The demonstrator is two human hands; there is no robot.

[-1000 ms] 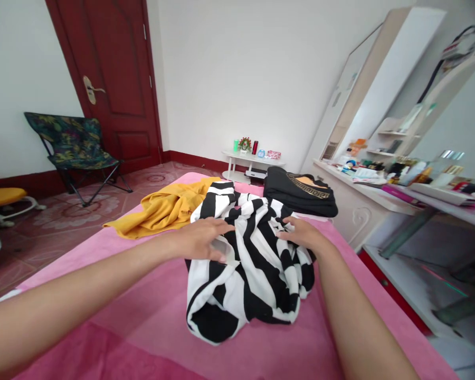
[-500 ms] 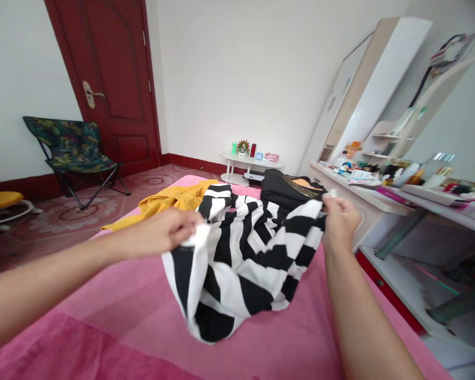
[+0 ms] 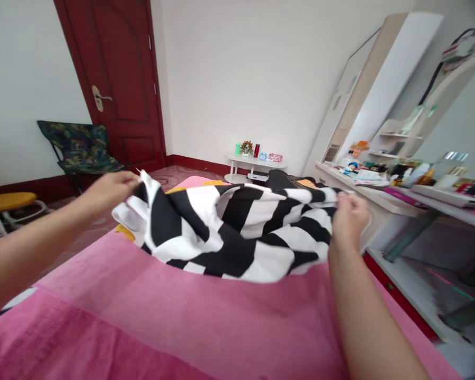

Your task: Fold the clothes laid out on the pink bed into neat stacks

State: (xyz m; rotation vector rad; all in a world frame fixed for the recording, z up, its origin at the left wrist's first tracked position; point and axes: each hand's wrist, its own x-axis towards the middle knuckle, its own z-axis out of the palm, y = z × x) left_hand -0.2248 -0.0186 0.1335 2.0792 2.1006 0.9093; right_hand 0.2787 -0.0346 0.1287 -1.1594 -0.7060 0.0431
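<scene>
A black-and-white striped garment [image 3: 229, 232] hangs stretched out above the pink bed [image 3: 206, 322]. My left hand [image 3: 111, 191] pinches its left edge, raised at the left. My right hand [image 3: 350, 219] is closed on its right edge. The cloth sags between the two hands and is lifted off the bedcover. Behind it, a yellow garment [image 3: 122, 230] shows only as a small corner, and a black garment [image 3: 288, 180] with a gold band peeks over the top edge.
A red door [image 3: 119, 79] and a folding camouflage chair [image 3: 79, 150] stand at the back left. A small white table [image 3: 253, 161] with little items sits against the far wall. A cluttered dressing counter [image 3: 399, 184] with a mirror runs along the right.
Both hands gripped the striped garment's edges, lifted it off the bed and pulled apart. The left hand moved far left and up, spreading the cloth wide.
</scene>
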